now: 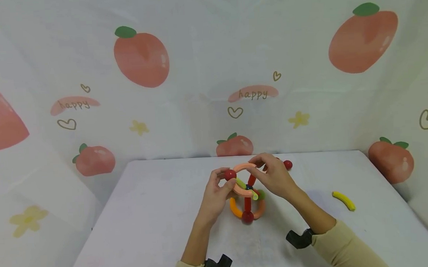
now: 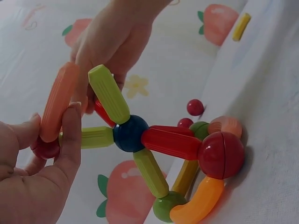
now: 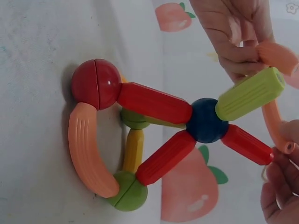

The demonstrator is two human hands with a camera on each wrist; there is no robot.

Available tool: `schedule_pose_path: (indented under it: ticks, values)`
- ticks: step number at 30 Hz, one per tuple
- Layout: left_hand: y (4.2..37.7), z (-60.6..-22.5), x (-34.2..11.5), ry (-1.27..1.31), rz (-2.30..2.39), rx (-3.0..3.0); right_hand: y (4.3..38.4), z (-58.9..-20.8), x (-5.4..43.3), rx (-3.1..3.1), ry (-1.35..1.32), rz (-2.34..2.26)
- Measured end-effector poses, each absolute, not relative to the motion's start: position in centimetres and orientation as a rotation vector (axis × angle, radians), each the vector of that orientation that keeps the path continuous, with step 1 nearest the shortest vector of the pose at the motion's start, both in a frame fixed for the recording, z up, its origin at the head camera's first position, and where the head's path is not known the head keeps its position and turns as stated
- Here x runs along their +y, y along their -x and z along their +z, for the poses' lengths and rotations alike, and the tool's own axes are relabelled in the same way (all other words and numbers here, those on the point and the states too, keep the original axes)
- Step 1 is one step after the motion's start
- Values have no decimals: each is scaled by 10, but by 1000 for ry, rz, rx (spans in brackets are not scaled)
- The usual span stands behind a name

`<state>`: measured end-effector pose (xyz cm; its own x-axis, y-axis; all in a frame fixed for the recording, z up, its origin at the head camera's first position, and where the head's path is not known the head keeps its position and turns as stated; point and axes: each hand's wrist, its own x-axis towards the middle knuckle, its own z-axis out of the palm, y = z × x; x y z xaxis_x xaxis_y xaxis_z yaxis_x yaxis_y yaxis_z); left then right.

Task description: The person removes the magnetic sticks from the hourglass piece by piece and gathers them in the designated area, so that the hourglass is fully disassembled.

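Observation:
A magnetic ball-and-rod frame stands on the table, with a dark blue ball at its centre. Red rods and lime rods spread from that ball. My left hand holds a red ball at the upper left of the frame, its fingers also against a curved peach rod. Another curved peach rod arches from this ball to my right hand, which pinches its far end between thumb and fingers. Below, a larger red ball and green balls join the base.
A yellow curved rod lies alone on the right of the white table. Behind my right hand, a loose red ball sits near the back edge. A fruit-print cloth hangs behind the table.

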<state>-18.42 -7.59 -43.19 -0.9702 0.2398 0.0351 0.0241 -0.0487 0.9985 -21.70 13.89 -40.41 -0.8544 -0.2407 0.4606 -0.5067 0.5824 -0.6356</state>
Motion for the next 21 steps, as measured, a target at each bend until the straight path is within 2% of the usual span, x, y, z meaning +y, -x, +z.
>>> schedule_pose_path:
  ticks: [6,11,16,21]
  values:
    - [184,-428,-75,-303,2185,2036,218,-401,136,-2390,-610,1042]
    - [181,-428,-76,-258,2193,2041,218,-394,147,-2412,-434,1081]
    - [180,-427,-75,-236,2194,2060,210,-402,192,-2483,-229,1200]
    - [182,-429,-76,-222,2201,2058,198,-421,260,-2574,77,1144]
